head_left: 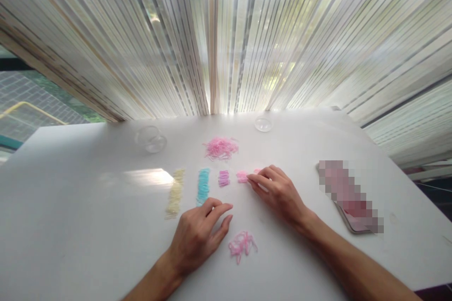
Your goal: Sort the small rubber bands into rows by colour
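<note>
My left hand (201,228) hovers low over the white table (106,244) with thumb and forefinger apart and nothing between them. It is nearest to a column of turquoise strands (203,186) and a small heap of light pink loops (243,245). My right hand (277,190) has its fingertips pinched together at a short column of pink strands (242,177), and the piece in them is mostly hidden. More pink pieces (257,170) show just behind its fingers. Between the turquoise and pink columns lies a short purple column (223,178).
A long column of pale yellow strands (175,194) lies left. A larger pink heap (221,147) lies farther back. Clear round containers (151,139) stand at back left, and a clear round dish (263,124) at back right. A partly blurred pink phone-like object (348,197) lies right. Striped curtains (219,37) hang behind.
</note>
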`<action>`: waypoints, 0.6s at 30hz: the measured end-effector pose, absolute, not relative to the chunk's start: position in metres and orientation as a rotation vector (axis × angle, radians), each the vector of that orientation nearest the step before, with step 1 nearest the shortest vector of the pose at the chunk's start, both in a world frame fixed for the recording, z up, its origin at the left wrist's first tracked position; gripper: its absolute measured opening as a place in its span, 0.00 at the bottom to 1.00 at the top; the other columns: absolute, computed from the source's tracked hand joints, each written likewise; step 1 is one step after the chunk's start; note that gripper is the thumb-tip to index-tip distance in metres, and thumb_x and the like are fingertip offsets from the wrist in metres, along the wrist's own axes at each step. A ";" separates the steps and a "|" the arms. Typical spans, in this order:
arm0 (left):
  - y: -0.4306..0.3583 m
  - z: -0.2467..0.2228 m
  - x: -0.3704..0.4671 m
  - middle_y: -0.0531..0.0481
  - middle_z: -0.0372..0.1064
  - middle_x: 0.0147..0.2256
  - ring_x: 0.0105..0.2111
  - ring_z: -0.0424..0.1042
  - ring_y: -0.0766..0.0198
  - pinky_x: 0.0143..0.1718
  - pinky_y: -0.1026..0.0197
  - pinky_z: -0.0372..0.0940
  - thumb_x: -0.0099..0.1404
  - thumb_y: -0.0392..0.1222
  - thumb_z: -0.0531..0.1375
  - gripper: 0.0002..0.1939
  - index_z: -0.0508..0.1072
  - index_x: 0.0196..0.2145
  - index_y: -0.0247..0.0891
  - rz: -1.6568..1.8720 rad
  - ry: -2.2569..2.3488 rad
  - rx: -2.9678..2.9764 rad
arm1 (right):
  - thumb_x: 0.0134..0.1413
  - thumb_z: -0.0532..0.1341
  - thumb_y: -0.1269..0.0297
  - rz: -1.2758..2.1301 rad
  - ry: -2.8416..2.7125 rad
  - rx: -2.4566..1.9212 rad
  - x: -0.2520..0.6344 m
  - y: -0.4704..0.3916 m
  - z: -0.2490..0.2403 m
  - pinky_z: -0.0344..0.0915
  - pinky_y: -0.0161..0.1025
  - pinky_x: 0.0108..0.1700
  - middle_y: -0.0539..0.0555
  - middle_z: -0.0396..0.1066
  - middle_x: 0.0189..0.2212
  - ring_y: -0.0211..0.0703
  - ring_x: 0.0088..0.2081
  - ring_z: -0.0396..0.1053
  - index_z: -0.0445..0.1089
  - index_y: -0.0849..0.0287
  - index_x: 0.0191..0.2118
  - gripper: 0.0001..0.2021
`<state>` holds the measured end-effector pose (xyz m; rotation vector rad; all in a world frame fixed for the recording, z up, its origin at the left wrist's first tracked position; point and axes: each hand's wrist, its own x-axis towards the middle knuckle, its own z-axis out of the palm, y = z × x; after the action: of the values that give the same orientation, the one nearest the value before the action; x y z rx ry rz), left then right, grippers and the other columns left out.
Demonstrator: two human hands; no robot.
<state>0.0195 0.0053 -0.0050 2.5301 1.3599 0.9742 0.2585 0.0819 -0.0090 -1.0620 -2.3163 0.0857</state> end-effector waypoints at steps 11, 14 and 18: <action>0.005 -0.005 0.020 0.50 0.74 0.36 0.28 0.77 0.63 0.29 0.61 0.72 0.73 0.38 0.56 0.08 0.72 0.47 0.38 0.977 1.342 2.528 | 0.67 0.58 0.69 0.087 -2.315 -1.074 0.259 0.082 -0.007 0.62 0.39 0.37 0.53 0.69 0.29 0.43 0.32 0.63 0.75 0.58 0.40 0.08; 0.005 -0.006 0.019 0.50 0.74 0.36 0.29 0.77 0.64 0.30 0.62 0.72 0.73 0.38 0.56 0.09 0.72 0.47 0.38 0.982 1.332 2.523 | 0.67 0.59 0.70 0.074 -2.315 -1.065 0.259 0.082 -0.008 0.62 0.39 0.37 0.53 0.69 0.29 0.43 0.32 0.63 0.75 0.59 0.40 0.07; 0.004 -0.007 0.019 0.49 0.74 0.36 0.29 0.77 0.64 0.29 0.62 0.72 0.73 0.38 0.56 0.09 0.73 0.47 0.38 0.975 1.334 2.519 | 0.67 0.58 0.69 0.062 -2.323 -1.081 0.259 0.083 -0.009 0.62 0.39 0.37 0.53 0.69 0.28 0.43 0.32 0.63 0.75 0.58 0.40 0.07</action>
<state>0.0190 0.0044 -0.0065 2.5195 1.3338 0.9749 0.2589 0.0825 -0.0092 -1.0807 -2.3234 0.0621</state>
